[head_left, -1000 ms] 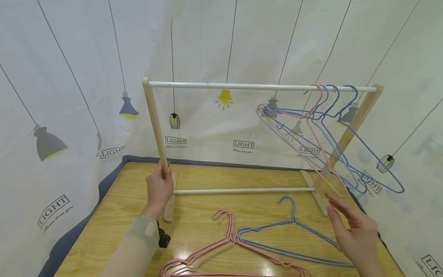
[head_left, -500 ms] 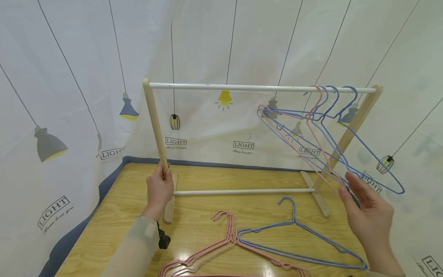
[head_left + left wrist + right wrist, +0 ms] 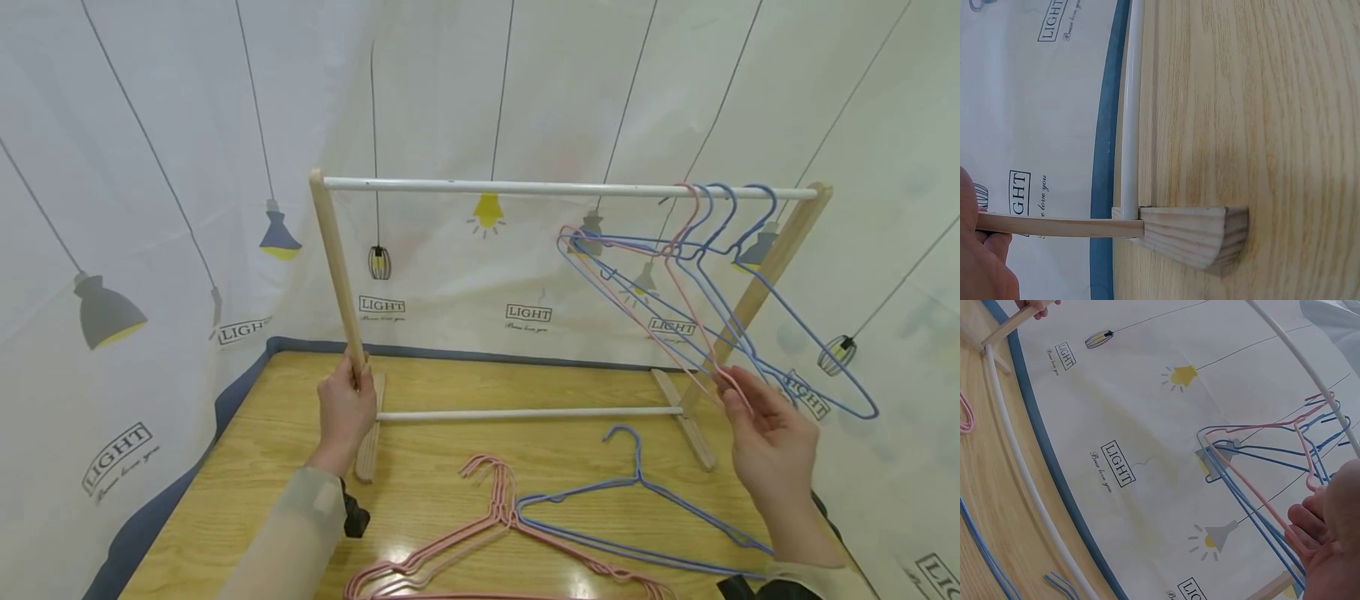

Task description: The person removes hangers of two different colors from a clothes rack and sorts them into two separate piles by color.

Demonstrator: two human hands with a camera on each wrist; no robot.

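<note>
A rack with a white top rail [image 3: 495, 186] and wooden posts stands on the table. My left hand [image 3: 347, 410] grips its left post [image 3: 337, 275] low down, fingers wrapped round the wood [image 3: 1060, 225] in the left wrist view. A pink wire hanger [image 3: 691, 312] hangs from the rail at the right, in front of three blue hangers [image 3: 774, 202]. My right hand [image 3: 776, 442] pinches the pink hanger's near lower corner between thumb and fingers. In the right wrist view that hand [image 3: 1335, 537] partly covers the hangers.
Several pink hangers [image 3: 498, 492] lie stacked at the table's front, overlapping some blue hangers [image 3: 637, 458] to their right. A white lower bar [image 3: 525, 412] joins the rack's wooden feet [image 3: 693, 442]. A lamp-printed curtain [image 3: 450, 267] surrounds the table's back and sides.
My right hand rose rightward from below the hanging hangers, then moved back left and took hold of the pink hanger's near corner. The left hand keeps its grip on the post.
</note>
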